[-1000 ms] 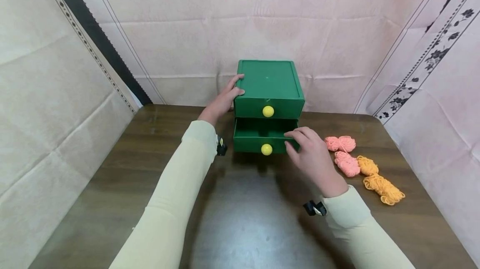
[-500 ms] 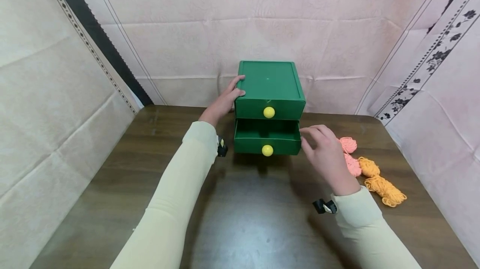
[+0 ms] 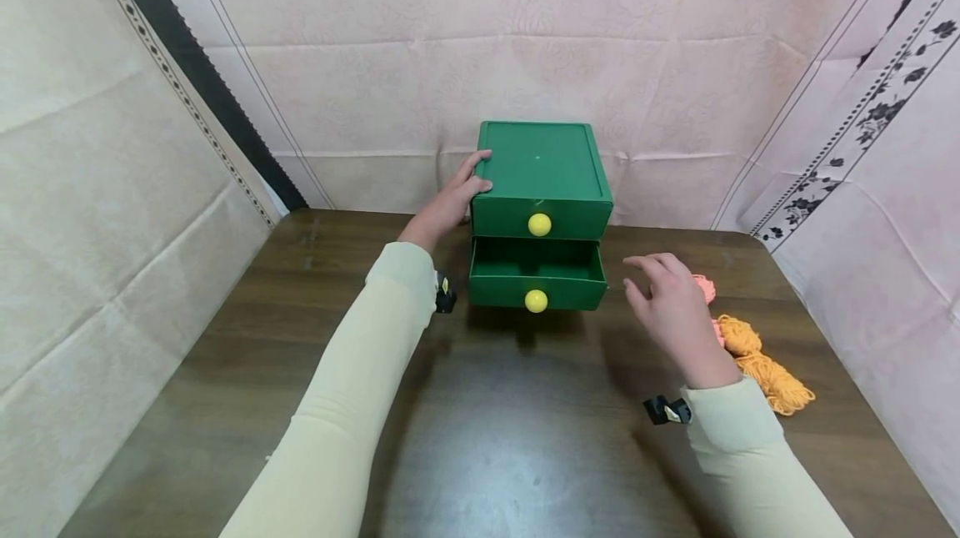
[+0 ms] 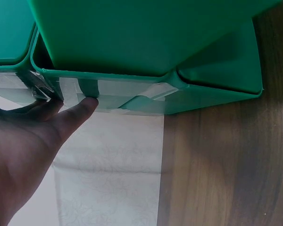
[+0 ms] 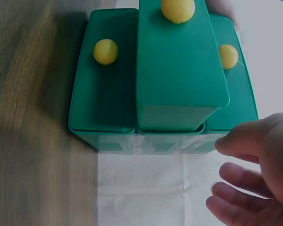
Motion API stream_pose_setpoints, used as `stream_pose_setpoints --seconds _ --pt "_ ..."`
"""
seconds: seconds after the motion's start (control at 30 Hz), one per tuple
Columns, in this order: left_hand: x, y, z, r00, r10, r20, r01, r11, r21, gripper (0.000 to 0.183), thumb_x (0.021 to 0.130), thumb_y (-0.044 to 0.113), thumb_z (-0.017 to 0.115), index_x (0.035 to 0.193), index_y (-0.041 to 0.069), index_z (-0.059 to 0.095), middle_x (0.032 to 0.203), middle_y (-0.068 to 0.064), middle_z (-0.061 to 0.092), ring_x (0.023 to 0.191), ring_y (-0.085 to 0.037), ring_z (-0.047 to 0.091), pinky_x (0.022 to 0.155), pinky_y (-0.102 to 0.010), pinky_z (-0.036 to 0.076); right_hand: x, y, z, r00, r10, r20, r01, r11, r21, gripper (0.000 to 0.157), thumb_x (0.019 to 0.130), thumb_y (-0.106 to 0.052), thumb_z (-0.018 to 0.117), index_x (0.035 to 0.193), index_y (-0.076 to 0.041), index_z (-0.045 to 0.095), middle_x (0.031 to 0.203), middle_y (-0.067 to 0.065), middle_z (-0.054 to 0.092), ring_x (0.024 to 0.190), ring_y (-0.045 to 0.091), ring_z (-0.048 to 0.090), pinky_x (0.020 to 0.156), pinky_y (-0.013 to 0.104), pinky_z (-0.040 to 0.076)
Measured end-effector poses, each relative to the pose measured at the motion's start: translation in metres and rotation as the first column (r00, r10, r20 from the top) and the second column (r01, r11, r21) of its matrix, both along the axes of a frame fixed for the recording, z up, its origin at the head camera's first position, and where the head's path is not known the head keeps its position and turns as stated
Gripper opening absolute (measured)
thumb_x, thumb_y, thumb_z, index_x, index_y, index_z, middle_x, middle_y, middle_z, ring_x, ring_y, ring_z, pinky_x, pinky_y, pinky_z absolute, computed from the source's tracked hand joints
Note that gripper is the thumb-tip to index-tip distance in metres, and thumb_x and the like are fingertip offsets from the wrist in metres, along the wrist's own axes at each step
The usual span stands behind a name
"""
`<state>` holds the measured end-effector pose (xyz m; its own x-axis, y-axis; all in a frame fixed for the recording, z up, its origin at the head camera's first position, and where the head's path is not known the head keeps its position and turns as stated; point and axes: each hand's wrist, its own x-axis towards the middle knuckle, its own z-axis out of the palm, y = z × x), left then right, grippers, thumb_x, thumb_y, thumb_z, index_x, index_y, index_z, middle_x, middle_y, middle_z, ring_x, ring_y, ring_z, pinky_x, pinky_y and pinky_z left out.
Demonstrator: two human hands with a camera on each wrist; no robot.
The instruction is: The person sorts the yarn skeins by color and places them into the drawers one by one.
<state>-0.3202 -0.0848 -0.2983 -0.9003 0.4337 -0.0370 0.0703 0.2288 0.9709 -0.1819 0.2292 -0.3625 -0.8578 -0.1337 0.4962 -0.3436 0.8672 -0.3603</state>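
Observation:
A green box of drawers point(image 3: 542, 159) with round yellow knobs stands at the back of the table. Its middle drawer point(image 3: 573, 294) juts out, and the part of its inside that shows is bare. In the right wrist view, the lowest drawer point(image 5: 106, 94) is closed below it. My left hand point(image 3: 448, 203) rests against the box's left side, fingertips at the top edge. The left wrist view shows its thumb point(image 4: 80, 113) pressed on clear tape along that side. My right hand point(image 3: 670, 313) hovers to the right of the drawer, fingers loosely bent and holding nothing.
Orange yarn bundles point(image 3: 776, 384) lie on the brown wooden table point(image 3: 480, 455) at the right. Pink yarn point(image 3: 706, 288) is partly hidden behind my right hand. A pale patterned cloth point(image 3: 360, 87) hangs right behind the box, with more cloth on both sides.
My right hand has moved right, off the middle drawer's front and toward the yarn, now covering most of the pink bundles. My left hand stays at the box's side.

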Motion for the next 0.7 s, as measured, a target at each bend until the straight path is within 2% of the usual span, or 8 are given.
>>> stream_pose_setpoints --seconds 0.13,0.23,0.4,0.7 --pt "0.001 0.000 0.000 1.000 -0.004 -0.008 0.004 1.000 0.001 0.062 0.097 0.029 0.039 0.154 0.035 0.014 0.163 0.000 0.000 0.144 -0.034 0.022 0.108 -0.059 0.032 0.000 0.005 -0.001 1.000 -0.010 0.024 0.010 1.000 0.005 0.030 0.088 -0.011 0.067 0.118 -0.003 0.066 0.109 0.018 0.060 0.083 0.029 0.054 0.073 0.047 0.050" --pt "0.001 0.000 0.000 1.000 -0.003 -0.006 0.003 1.000 0.007 0.062 0.097 0.029 0.039 0.154 0.035 0.015 0.163 0.000 -0.001 0.144 -0.034 0.022 0.108 -0.059 0.032 -0.001 0.008 -0.002 0.999 -0.018 0.028 0.018 1.000 0.002 0.030 0.088 -0.011 0.067 0.117 -0.002 0.065 0.111 0.019 0.060 0.093 0.034 0.056 0.081 0.053 0.050" --pt "-0.001 0.000 -0.001 1.000 0.004 0.003 -0.004 1.000 0.019 0.062 0.097 0.029 0.040 0.154 0.036 0.015 0.163 0.001 0.000 0.144 -0.033 0.024 0.108 -0.058 0.033 -0.002 0.013 -0.003 0.995 -0.043 0.089 0.043 0.999 0.001 0.032 0.089 -0.012 0.066 0.120 -0.002 0.064 0.116 0.021 0.059 0.106 0.040 0.055 0.090 0.058 0.047" --pt "-0.001 0.000 -0.002 1.000 -0.002 -0.005 0.002 1.000 0.021 0.062 0.097 0.029 0.039 0.154 0.035 0.015 0.163 -0.001 0.000 0.144 -0.034 0.023 0.108 -0.058 0.033 -0.002 0.020 -0.005 0.982 -0.083 0.169 0.083 0.997 0.006 0.035 0.090 -0.013 0.065 0.123 -0.002 0.062 0.121 0.022 0.056 0.108 0.042 0.054 0.089 0.060 0.046"
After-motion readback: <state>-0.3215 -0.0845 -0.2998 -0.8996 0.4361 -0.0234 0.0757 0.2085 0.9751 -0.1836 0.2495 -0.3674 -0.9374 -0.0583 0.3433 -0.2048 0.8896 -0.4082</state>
